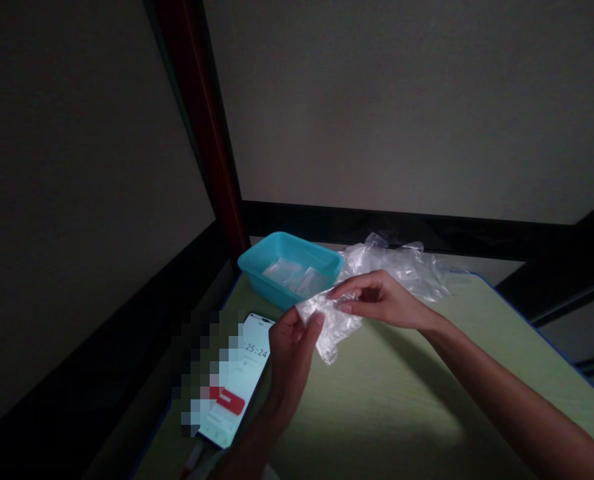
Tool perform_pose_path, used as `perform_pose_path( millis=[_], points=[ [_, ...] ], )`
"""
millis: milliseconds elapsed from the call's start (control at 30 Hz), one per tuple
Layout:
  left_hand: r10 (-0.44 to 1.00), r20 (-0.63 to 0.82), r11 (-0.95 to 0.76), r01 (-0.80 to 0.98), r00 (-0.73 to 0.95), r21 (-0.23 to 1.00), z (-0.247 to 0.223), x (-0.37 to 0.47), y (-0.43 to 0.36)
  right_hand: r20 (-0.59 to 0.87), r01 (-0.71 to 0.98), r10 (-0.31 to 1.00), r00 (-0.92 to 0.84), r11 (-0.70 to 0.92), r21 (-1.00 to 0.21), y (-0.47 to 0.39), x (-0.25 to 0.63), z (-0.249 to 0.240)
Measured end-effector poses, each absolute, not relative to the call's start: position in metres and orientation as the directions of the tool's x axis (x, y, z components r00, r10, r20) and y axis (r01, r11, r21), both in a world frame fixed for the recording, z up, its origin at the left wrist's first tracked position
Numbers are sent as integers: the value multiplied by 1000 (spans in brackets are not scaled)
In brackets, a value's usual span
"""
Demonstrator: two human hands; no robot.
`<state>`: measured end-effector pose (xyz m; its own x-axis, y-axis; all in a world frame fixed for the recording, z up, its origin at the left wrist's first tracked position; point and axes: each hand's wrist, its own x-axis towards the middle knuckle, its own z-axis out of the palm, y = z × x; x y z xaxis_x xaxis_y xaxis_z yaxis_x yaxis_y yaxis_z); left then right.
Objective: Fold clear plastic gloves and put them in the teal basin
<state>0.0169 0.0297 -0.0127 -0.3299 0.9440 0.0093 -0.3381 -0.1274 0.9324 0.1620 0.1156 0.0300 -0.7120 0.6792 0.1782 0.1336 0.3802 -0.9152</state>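
Head view: hands (pixel 337 317) pinching clear plastic (pixel 335 328) above green tabletop (pixel 377 400), dim pale-walled room.

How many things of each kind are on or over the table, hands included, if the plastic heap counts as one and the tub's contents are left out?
Blue tub: 1
Lit phone: 1
Clear plastic heap: 1
Handled plastic piece: 1
Hands, left hand and right hand: 2
Total: 6
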Motion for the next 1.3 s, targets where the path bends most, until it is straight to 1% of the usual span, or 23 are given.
perform_pose_path(
  millis=[167,367,467,533,600,733,967,1033,1133,1300],
  points=[
    [932,19,-141,-316,-361,938,-16,15,30,167,163,726,-667,360,-918,116,163,25],
    [926,40,-150,-268,-376,951,-20,13,34,101,37,776,-623,157,-987,117,162,29],
    [926,57,-155,-239,-374,959,-21,13,34,-9,69,779,-628,44,-997,121,164,31],
    [928,71,-159,-216,-366,963,-23,12,33,-102,117,746,-658,-32,-993,124,167,32],
    [931,92,-166,-188,-353,968,-24,12,33,-166,165,704,-691,-70,-984,126,170,32],
    [931,155,-205,-122,-332,971,-26,11,33,-181,192,664,-726,-57,-980,124,173,37],
    [892,284,-305,-3,-351,952,-25,11,33,-188,269,690,-699,10,-963,121,176,44],
    [863,351,-345,83,-363,935,-24,12,32,-181,282,704,-687,29,-959,121,177,45],
    [809,474,-400,265,-348,877,-27,13,32,-155,295,745,-649,58,-954,120,181,48],
    [818,518,-394,410,-252,822,-39,14,34,-78,307,792,-606,142,-941,118,185,55]
  ],
)
